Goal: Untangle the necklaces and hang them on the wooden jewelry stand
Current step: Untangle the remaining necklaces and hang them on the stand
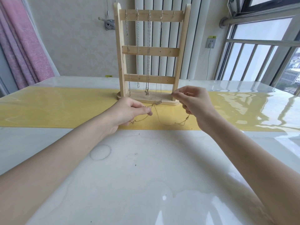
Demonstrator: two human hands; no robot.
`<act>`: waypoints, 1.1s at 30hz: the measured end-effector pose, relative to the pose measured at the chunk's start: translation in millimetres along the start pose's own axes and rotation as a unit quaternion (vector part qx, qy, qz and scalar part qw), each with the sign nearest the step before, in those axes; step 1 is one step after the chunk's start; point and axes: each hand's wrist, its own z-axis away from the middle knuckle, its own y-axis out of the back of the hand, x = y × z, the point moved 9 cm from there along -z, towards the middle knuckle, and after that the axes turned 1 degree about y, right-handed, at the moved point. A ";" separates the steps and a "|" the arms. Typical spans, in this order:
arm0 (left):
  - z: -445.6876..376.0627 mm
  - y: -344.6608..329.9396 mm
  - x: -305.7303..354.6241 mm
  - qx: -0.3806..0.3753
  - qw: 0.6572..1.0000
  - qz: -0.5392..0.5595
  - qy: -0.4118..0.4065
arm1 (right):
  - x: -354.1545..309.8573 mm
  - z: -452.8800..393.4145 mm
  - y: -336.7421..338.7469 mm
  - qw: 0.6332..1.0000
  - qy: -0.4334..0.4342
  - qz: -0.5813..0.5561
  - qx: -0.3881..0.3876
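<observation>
**Gold chain stretched between two hands before the stand**

A thin gold necklace [158,118] lies slack just in front of the wooden jewelry stand [150,51], sagging onto the yellow runner [65,109] between the two hands; its small bow charm [132,122] rests on the runner in front of the stand's left foot, its clasp [187,118] in front of the right foot. The left hand [129,113] pinches the chain between thumb and forefinger just before the stand's base; the right hand [194,102] is raised beside the stand's right post, thumb and forefinger tips pressed together, though whether the fine chain runs between them cannot be told. Four silver necklaces [148,54] hang from the stand's top hooks; the fifth hook [173,13], rightmost, is bare. Stand and runner sit on a glossy white table [146,176].
</observation>
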 end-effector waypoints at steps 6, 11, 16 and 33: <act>0.1 5.7 -0.5 0.009 1.000 -0.019 0.014 | -13.2 12.7 -31.6 0.970 0.025 0.083 -0.228; 2.8 -1.2 9.9 -0.013 0.999 -0.021 -0.030 | -0.6 12.1 -43.3 0.959 0.064 0.196 -0.196; 8.7 -12.2 24.8 -0.070 0.995 0.007 -0.075 | 5.0 25.2 -66.0 0.960 -0.002 -0.030 -0.280; 7.4 -12.6 20.8 -0.083 0.993 0.033 -0.080 | 6.4 26.8 -67.9 0.944 -0.050 -0.151 -0.288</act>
